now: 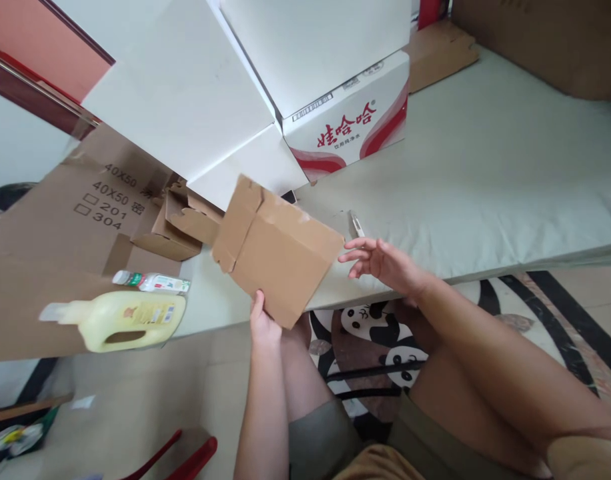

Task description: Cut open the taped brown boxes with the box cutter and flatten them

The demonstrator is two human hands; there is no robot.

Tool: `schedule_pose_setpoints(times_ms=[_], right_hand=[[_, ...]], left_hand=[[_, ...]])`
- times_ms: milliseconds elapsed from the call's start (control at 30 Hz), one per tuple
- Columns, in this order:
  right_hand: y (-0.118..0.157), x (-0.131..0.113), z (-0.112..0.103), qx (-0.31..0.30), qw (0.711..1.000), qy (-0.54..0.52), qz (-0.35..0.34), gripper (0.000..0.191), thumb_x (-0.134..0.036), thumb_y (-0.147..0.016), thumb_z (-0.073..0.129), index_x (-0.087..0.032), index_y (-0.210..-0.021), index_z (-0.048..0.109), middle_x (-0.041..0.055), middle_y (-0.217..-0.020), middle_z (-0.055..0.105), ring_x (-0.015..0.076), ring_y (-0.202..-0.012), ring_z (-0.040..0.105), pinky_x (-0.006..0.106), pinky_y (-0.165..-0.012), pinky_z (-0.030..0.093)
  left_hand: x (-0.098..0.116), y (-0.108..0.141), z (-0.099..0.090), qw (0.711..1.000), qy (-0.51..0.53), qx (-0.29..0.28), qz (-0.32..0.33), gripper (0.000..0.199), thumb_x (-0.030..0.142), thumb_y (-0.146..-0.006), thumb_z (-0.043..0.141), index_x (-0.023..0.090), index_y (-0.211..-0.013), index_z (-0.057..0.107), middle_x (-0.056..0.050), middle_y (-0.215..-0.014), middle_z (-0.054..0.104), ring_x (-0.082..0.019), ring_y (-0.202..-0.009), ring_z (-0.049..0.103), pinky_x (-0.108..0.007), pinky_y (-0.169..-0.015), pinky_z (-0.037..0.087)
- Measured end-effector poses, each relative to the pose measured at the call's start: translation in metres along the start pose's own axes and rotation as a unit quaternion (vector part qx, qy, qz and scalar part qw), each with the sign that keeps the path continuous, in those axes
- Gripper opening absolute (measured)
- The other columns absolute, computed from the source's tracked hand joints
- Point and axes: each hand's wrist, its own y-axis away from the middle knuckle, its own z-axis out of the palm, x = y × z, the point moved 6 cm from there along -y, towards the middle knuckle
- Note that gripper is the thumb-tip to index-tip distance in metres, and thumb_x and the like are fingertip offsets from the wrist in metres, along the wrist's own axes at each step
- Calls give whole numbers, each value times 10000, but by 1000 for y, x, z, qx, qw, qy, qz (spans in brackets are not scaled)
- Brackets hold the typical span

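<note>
A creased, flattened piece of brown cardboard (285,250) is tilted up over the table's near edge. My left hand (264,325) grips its lower edge, thumb on the face towards me and the other fingers hidden behind. Just off its right corner, my right hand (378,263) is open with the fingers apart and nothing in them. Beyond that hand, a slim utility knife (356,225) lies on the pale tablecloth. A small dark object shows partly behind the cardboard's upper edge.
White cartons (348,127) with red print stand at the back. To the left are an opened small cardboard box (173,227), a plastic bottle (153,282), a yellow jug (135,320) and a large printed cardboard sheet (80,247). A brown box (545,47) sits far right on the pale-covered table (485,180).
</note>
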Motion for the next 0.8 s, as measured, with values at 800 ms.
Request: schedule_pose_setpoints(times_ms=[800], right_hand=[[-10,16,-15,337,932,128,-19,470,-524,-626,844,-230,-807,524,-70,-531,471,65,-399,368,222,-350,297]], left_hand=[[-39,-54,110,977,9,-146,-155,450,367,-568,886,175,-944,733,-68,-912,787,-237,-828,744,-329,-743,576]])
